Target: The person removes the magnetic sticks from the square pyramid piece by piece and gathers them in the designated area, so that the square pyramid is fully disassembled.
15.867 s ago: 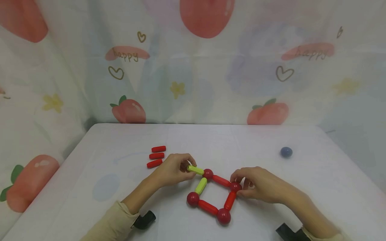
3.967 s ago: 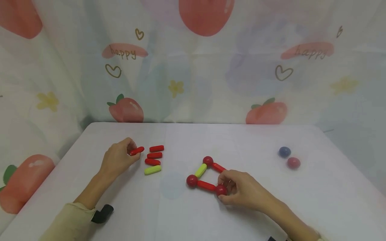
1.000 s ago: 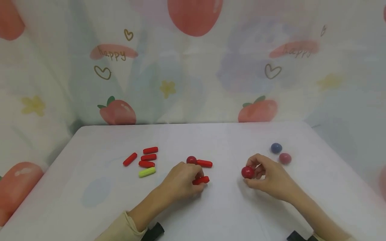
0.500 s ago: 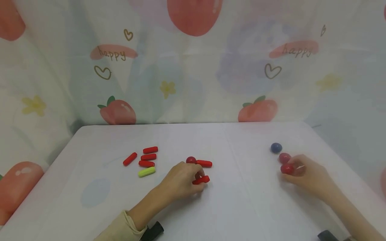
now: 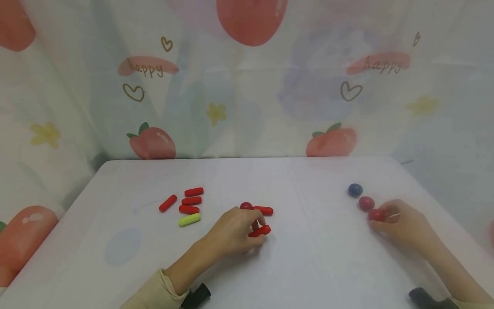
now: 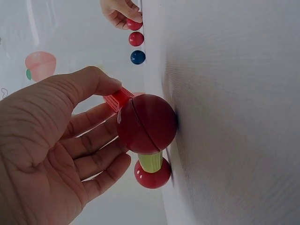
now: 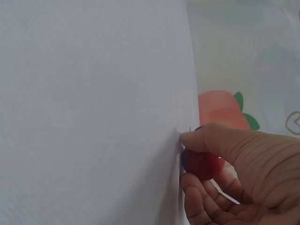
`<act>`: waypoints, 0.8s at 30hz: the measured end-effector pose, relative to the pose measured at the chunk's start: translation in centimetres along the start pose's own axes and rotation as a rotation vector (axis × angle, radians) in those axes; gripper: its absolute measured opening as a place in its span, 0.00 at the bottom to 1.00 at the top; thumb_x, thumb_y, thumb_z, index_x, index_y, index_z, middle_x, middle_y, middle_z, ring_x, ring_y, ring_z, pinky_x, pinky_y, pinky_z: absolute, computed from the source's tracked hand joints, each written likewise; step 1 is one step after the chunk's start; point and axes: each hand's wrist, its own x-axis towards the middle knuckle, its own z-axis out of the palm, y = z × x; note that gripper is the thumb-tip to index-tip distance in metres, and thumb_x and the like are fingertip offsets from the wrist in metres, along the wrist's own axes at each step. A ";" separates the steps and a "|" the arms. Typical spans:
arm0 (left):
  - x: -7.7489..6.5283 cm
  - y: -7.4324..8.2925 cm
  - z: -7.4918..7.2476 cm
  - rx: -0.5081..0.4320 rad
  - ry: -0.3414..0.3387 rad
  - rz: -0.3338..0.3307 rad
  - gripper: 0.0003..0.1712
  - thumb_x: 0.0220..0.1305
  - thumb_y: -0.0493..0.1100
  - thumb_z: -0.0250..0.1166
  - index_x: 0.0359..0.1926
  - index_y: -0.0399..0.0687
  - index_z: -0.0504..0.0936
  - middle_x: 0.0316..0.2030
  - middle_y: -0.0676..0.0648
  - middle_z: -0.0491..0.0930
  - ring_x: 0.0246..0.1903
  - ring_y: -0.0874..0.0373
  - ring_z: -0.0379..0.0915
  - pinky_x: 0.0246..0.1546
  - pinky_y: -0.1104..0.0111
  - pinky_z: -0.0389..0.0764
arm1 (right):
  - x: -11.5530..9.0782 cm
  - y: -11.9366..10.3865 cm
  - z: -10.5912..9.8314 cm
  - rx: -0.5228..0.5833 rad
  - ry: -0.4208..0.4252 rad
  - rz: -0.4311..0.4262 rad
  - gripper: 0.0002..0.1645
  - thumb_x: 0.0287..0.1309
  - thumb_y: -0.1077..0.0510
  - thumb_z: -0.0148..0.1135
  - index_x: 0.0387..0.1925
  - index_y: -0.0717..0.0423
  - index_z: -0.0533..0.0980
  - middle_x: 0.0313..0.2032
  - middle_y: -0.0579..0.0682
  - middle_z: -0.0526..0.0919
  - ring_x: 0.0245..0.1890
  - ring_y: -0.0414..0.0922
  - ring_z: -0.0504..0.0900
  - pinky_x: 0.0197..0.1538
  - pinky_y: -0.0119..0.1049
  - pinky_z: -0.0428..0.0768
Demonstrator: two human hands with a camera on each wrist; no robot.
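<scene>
My left hand pinches a red toy building rod between thumb and fingers. In the left wrist view, that rod joins a red ball, and a lime-green rod links it to a second red ball. Another red rod points right from the far ball in the head view. On the right, my right hand holds a single red ball in its fingertips, low at the table. Just beyond it sit a loose red ball and a blue ball.
Left of the joined piece lie several loose red rods, with one slanted red rod apart from them and a lime-green rod in front. A patterned curtain hangs behind the white table.
The four-sided frame has been opened up and a red rod laid at the left. My right hand has carried a red ball rightward beside the other loose balls; my left hand has stayed put.
</scene>
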 end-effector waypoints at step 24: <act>0.1 -0.3 0.2 -0.328 0.061 0.054 0.14 0.58 0.33 0.70 0.45 0.43 0.80 0.31 0.51 0.84 0.24 0.69 0.74 0.30 0.76 0.80 | -3.8 -8.6 2.0 0.004 0.146 -0.333 0.27 0.50 0.48 0.81 0.46 0.58 0.79 0.36 0.52 0.84 0.32 0.42 0.79 0.31 0.27 0.78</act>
